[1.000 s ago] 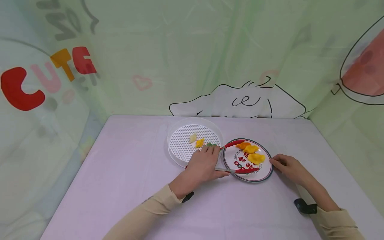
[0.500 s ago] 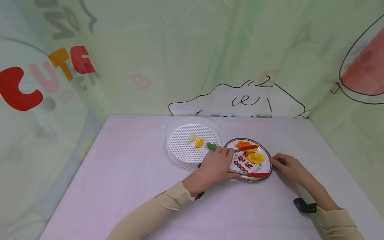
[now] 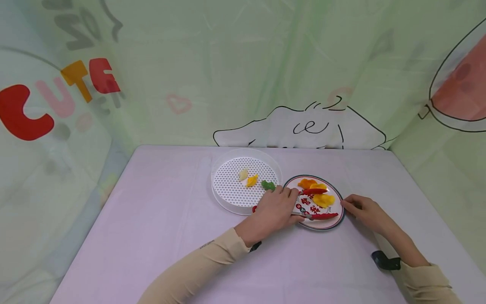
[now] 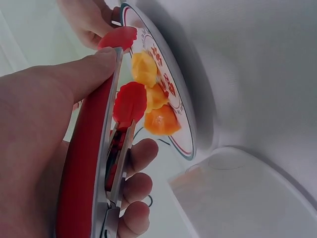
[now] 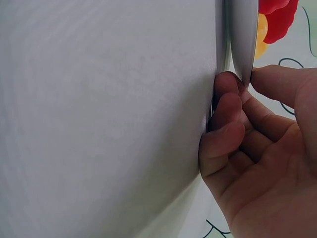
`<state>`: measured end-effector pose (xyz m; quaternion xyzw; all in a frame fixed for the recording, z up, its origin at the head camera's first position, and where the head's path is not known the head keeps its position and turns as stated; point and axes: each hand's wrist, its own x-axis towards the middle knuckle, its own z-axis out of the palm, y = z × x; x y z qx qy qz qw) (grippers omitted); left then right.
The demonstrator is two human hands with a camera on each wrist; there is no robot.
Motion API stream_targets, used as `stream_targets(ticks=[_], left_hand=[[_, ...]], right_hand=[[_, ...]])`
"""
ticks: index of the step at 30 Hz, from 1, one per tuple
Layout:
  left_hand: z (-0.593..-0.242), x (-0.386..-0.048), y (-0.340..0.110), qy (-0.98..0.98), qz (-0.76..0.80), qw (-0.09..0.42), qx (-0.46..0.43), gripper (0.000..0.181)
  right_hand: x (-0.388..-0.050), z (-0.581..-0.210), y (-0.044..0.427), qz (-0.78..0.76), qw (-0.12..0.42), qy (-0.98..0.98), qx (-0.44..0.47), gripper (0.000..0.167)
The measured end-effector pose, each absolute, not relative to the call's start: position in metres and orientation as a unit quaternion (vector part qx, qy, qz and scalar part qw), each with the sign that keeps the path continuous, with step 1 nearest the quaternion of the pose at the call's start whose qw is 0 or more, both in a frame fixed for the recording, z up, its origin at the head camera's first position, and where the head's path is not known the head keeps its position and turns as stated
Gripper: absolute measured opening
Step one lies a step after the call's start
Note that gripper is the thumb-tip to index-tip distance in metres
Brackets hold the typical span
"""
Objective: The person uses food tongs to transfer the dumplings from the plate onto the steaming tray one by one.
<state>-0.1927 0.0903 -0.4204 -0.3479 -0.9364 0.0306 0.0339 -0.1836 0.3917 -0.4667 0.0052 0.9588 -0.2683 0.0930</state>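
My left hand (image 3: 271, 213) grips metal tongs (image 4: 86, 163) with red handles and red scalloped tips. The tips are spread apart above the white plate (image 3: 290, 196), which has red lettering and a dark rim. On the plate lie two yellow dumpling-shaped pieces (image 3: 323, 200) and an orange one (image 3: 306, 183), between and beside the tips; none looks clamped. My right hand (image 3: 366, 213) pinches the plate's right rim between thumb and fingers; the right wrist view shows the thumb (image 5: 277, 84) above the rim and the fingers below.
Left of the plate stands a round white steamer tray (image 3: 228, 200) with a perforated floor. In it lie a pale piece (image 3: 244, 174), a yellow piece (image 3: 252, 180) and a green piece (image 3: 268, 185). Printed cloth (image 3: 171, 63) walls the table's back and sides.
My left hand has moved right with the tongs, uncovering the green piece in the tray. The tong tips reach farther over the plate and have drawn closer together. The right hand stays at the rim.
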Motion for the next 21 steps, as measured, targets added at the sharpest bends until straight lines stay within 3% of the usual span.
stream_targets(ticks=[21], left_hand=[[-0.4261,-0.1947,0.0932,-0.939,0.026,0.018,-0.341,0.063]], right_hand=[[-0.1821,-0.4651,0.3899,-0.263,0.09,0.961,0.006,0.039]])
